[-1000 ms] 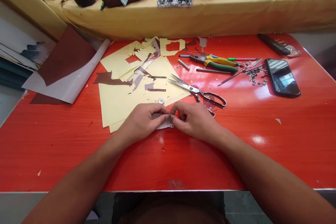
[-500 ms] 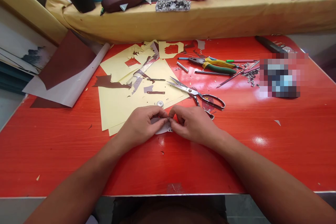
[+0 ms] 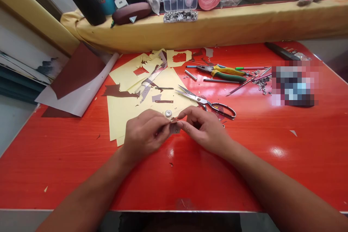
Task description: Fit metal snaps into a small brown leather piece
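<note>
In the head view both hands meet over the near part of the red table. My left hand is closed, with its thumb and forefinger pinching one edge of a small leather-like piece. From the other side my right hand grips the same piece between thumb and fingertip. Its hanging part looks greyish, with a small metal ring near the lower end; the upper edge shows brown. Fingers hide much of it. Just beyond the fingertips lies a round silvery metal disc. Scissors rest behind my right hand.
Yellow paper sheets with brown scraps lie beyond my left hand. Pliers, rods and small metal rings are scattered at the back right. A rolled brown sheet lies far left. A cloth-covered ledge runs behind.
The small piece has been turned or folded in my fingers, so its brown upper edge now shows. My fingertips have shifted on it. The view has tilted up slightly.
</note>
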The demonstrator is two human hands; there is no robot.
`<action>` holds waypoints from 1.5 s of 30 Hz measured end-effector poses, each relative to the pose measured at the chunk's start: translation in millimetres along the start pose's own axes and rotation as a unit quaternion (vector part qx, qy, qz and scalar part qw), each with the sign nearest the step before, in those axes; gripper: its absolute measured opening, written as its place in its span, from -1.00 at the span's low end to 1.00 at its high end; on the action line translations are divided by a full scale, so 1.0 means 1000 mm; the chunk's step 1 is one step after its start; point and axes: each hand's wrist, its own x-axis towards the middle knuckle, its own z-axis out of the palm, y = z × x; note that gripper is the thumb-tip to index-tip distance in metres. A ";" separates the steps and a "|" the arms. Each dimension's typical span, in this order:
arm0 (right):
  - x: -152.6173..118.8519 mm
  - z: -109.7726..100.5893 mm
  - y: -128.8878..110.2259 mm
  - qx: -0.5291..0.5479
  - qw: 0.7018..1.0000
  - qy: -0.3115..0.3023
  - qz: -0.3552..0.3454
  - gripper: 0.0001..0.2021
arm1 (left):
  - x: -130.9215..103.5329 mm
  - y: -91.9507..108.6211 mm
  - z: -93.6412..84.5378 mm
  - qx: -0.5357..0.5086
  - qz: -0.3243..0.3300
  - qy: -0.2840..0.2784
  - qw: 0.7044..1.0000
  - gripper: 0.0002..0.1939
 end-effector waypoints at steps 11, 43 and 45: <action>0.002 -0.001 -0.013 0.155 0.984 -0.038 0.081 -0.62 | 0.007 0.013 -0.021 0.147 0.214 0.072 0.963 -0.75; 0.004 -0.001 -0.011 0.223 0.963 -0.105 0.110 -0.63 | 0.004 0.005 0.000 0.001 0.043 0.006 0.999 -0.84; 0.004 -0.002 -0.010 0.220 0.963 -0.107 0.113 -0.62 | 0.004 0.003 -0.001 0.002 0.048 -0.003 0.999 -0.83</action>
